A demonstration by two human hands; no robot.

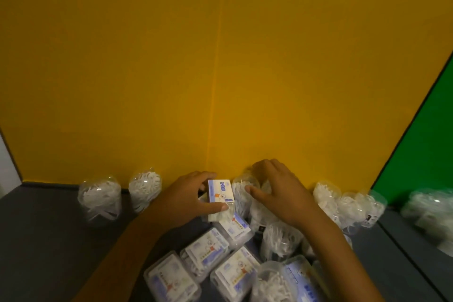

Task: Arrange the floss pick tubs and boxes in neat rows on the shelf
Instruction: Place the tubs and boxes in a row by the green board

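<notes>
Head | left hand grips box | tubs hold picks

Yellow back wall, green side panel — clear tubs of white picks, blue-and-white boxes.

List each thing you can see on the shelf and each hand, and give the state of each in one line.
left hand: grips the small box.
small box: held upright, lifted.
right hand: fingers spread over a round tub at the back wall.
round tub: upright, full of white floss picks.
two left tubs: upright, apart from the rest.
right tubs: crowded close together.
front boxes: lying flat, unsorted.
</notes>
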